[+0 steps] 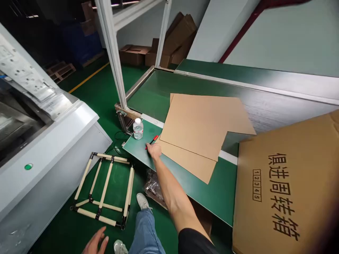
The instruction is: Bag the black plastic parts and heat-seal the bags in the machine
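Observation:
My right hand (154, 151) reaches out over the green table, its fingers closed on a red and black marker (153, 140) near the table's left end. A clear water bottle (138, 129) with a white cap stands upright just beyond the marker. To the right of that hand lie flat brown cardboard sheets (196, 123), overlapping one another. At the bottom of the view, my left hand (95, 243) is held low with its fingers apart and nothing in them. Part of it is cut off by the frame edge.
A cream-tube frame (106, 183) with black joints stands on the green floor at left, beside a white machine (60, 158). A large printed carton (265, 190) blocks the right. A metal post (113, 53) rises at the table's far left corner. More cartons (135, 54) lie behind.

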`<state>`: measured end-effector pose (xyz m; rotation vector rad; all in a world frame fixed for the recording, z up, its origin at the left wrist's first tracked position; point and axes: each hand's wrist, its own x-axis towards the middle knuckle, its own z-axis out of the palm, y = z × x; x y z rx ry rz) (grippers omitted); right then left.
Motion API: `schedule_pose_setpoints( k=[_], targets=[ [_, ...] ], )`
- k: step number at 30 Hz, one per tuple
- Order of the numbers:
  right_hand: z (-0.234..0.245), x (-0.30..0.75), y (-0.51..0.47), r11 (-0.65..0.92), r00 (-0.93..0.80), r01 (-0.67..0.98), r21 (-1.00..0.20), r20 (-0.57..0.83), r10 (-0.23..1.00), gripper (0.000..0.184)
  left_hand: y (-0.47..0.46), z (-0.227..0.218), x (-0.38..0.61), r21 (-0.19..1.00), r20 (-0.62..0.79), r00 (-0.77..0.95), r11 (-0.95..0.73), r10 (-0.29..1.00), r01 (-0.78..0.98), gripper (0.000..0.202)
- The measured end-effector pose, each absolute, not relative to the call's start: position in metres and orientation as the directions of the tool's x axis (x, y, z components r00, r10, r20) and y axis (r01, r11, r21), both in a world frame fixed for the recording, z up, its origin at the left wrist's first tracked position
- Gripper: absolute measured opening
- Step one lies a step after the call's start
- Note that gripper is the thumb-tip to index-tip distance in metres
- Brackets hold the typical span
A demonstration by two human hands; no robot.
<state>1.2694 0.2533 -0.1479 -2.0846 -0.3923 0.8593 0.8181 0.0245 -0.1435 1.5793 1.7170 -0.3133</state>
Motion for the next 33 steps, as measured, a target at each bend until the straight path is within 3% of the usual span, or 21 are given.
schedule_pose_setpoints(
  k=[3, 7, 11, 14, 18, 20, 22, 25, 29, 33],
  targets=[
    [-0.141, 1.258, 0.225, -0.523, 0.618, -0.096, -0.847, -0.463, 0.635, 0.033, 0.072, -0.127, 0.873, 0.406, -0.732, 0.186, 0.2, 0.656, 0.892, 0.054],
    [-0.123, 1.221, 0.158, -0.465, 0.369, -0.2, -0.863, -0.506, 0.78, 0.033, 0.12, -0.098, 0.962, 0.563, -0.507, 0.304, 0.042, 0.806, 0.826, 0.07],
    [-0.112, 1.197, 0.099, -0.464, 0.138, -0.295, -0.835, -0.518, 0.844, 0.029, 0.132, -0.092, 1.021, 0.64, -0.46, 0.496, -0.112, 0.737, 0.76, 0.055],
    [-0.106, 1.198, 0.081, -0.458, 0.073, -0.342, -0.821, -0.509, 0.858, 0.032, 0.126, -0.096, 1.035, 0.688, -0.507, 0.575, -0.101, 0.642, 0.719, 0.052],
    [-0.096, 1.218, 0.085, -0.437, -0.028, -0.366, -0.821, -0.46, 0.887, 0.04, 0.119, -0.095, 1.039, 0.74, -0.505, 0.594, -0.041, 0.626, 0.671, 0.057],
    [-0.093, 1.244, 0.095, -0.379, 0.045, -0.379, -0.844, -0.425, 0.904, 0.044, 0.117, -0.094, 1.034, 0.761, -0.517, 0.579, 0.028, 0.63, 0.648, 0.059],
    [-0.094, 1.285, 0.109, -0.271, 0.264, -0.381, -0.884, -0.385, 0.884, 0.05, 0.114, -0.098, 1.02, 0.76, -0.563, 0.527, 0.148, 0.636, 0.633, 0.061],
    [-0.106, 1.36, 0.138, -0.132, 0.579, -0.293, -0.947, -0.285, 0.764, 0.052, 0.107, -0.111, 0.987, 0.64, -0.695, 0.378, 0.287, 0.612, 0.713, 0.07],
    [-0.134, 1.412, 0.175, -0.1, 0.731, -0.145, -0.984, -0.174, 0.66, 0.047, 0.1, -0.124, 0.963, 0.482, -0.776, 0.31, 0.198, 0.549, 0.854, 0.076],
    [-0.164, 1.378, 0.176, -0.134, 0.78, -0.09, -0.987, -0.154, 0.606, 0.046, 0.106, -0.116, 0.986, 0.529, -0.75, 0.386, 0.136, 0.538, 0.838, 0.07]
  ],
)
